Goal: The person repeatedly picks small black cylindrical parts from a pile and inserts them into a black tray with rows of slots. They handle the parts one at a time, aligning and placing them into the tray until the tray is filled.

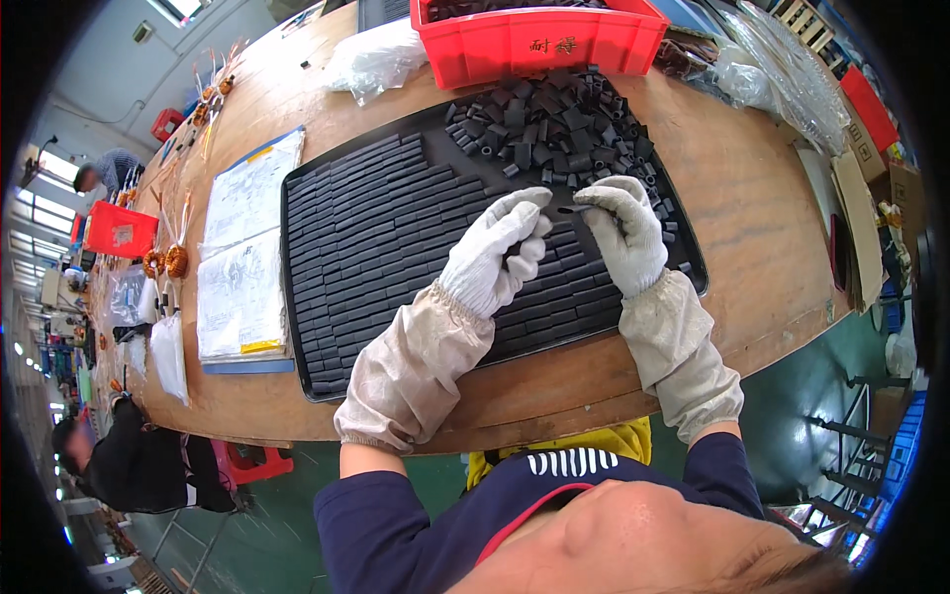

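My right hand (631,236), in a white glove, pinches a short black tube piece (570,209) between thumb and fingertips. Close by on its left, my gloved left hand (498,249) has its fingers curled in; whatever they may hold is hidden. Both hands hover over a black tray (288,287). Tight slanting rows of short black tubes (366,247) cover its left and near part. Beyond my hands, a loose heap of black tube pieces (554,124) fills the tray's far right corner.
A red bin (539,49) of black pieces stands behind the tray, with a clear plastic bag (376,57) beside it. Left lie paper sheets (240,297) and copper coils (176,261). Cardboard (859,228) leans at the right table edge. Two people are off to the left.
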`<state>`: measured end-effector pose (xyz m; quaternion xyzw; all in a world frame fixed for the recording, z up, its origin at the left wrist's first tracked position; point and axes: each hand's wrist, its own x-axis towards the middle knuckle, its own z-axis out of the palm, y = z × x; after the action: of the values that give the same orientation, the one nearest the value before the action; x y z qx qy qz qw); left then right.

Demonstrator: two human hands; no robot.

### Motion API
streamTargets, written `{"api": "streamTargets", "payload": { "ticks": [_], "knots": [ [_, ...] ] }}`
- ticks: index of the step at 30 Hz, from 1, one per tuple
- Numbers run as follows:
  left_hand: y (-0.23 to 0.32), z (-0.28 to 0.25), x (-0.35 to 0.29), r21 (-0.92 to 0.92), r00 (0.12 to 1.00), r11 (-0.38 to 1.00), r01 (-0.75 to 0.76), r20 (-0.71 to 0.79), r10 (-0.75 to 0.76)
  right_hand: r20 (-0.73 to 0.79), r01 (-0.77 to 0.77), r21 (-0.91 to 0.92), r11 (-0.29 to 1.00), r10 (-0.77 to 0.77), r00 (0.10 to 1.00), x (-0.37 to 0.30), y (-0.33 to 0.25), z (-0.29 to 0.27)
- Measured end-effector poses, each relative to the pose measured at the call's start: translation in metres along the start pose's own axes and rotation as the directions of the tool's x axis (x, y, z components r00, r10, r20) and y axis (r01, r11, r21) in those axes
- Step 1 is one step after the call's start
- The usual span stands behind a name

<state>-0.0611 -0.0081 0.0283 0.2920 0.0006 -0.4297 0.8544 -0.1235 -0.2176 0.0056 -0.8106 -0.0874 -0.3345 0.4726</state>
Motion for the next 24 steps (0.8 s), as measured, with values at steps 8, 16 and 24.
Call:
{"api": "streamTargets", "payload": {
  "ticks": [8, 16, 24],
  "knots": [
    [-0.004, 0.027, -0.014, 0.756, 0.993, 0.654, -0.03, -0.055, 0.108, 0.156, 0.341, -0.27, 0.901, -0.308, 0.938, 0.008, -0.012, -0.012],
    [-0.006, 0.026, -0.011, 0.835, 0.989, 0.546, -0.066, -0.016, 0.145, 0.216, 0.426, -0.351, 0.834, -0.37, 0.903, 0.001, 0.0, -0.011],
    [-0.007, 0.02, -0.01, 0.811, 0.979, 0.583, -0.038, -0.086, 0.184, 0.091, -0.182, 0.337, 0.924, 0.16, 0.983, -0.002, -0.01, 0.0]
  ]
}}
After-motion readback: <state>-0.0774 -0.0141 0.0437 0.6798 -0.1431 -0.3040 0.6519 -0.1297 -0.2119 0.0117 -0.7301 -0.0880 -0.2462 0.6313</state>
